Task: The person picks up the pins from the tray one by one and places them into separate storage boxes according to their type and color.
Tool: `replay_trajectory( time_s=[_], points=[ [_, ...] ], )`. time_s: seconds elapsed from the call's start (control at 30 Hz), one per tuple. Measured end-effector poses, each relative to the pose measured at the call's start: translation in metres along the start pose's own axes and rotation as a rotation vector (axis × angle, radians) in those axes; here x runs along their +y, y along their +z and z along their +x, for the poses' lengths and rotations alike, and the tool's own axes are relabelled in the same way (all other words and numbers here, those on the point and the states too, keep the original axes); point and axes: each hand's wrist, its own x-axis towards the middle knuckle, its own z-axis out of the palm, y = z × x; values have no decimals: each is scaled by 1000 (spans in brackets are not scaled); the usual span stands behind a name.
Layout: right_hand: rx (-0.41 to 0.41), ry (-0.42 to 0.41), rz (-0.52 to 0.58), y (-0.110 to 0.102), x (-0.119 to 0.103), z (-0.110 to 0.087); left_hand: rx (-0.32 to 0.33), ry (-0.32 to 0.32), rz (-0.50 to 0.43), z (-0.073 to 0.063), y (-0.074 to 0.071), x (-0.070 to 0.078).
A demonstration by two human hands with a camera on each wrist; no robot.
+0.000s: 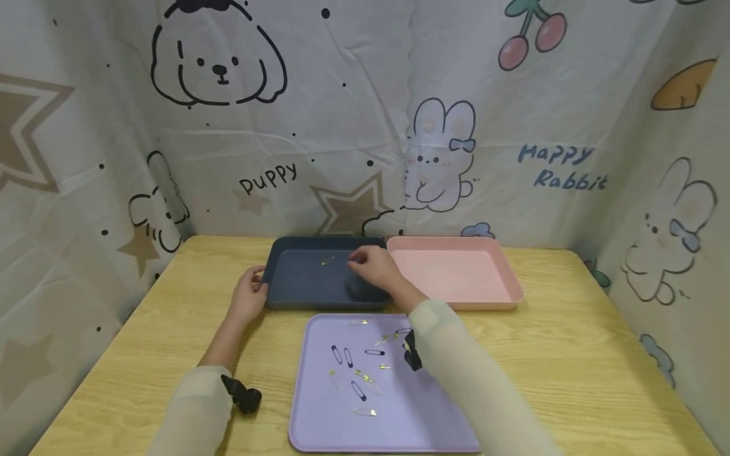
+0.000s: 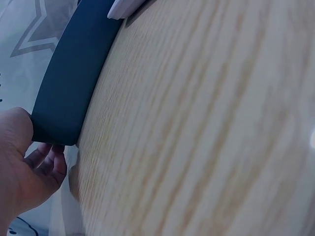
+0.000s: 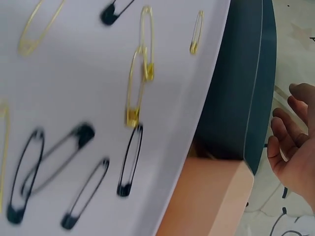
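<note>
Behind the purple tray [image 1: 322,434], to its left, the left hand [image 1: 248,296] holds the left end of the dark blue tray [image 1: 302,282], with bent fingers on its side and the thumb by the front corner. The dark blue tray sits just behind the purple tray, with a gold pin [image 1: 327,260] lying in it. The right hand [image 1: 376,267] is over its right part, fingers bent; I cannot tell if they pinch a pin. The pink tray [image 1: 456,278] is behind the purple tray, to the right. I think the step is putting gold pins into the dark blue tray. The next move seems to need letting go of any pin held, then a small, careful pinch on another in the purple tray. I count one pin in the dark blue tray. In the purple tray, the head view shows five black pins [image 1: 358,391] and about eight gold ones [image 1: 365,412], but some cross. The right wrist view shows five black and five gold, some hidden by the right sleeve [image 1: 456,348] in the head view.
</note>
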Motion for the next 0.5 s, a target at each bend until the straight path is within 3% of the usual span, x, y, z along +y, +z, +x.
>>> replay_trajectory(
  time_s=[0.17, 0.5],
  points=[
    [-31, -6, 3, -11, 2, -8, -4, -13, 9, -1, 0, 2],
    [-34, -107, -21, -25, 4, -29, 1, -18, 29, -3, -1, 3]
  ],
)
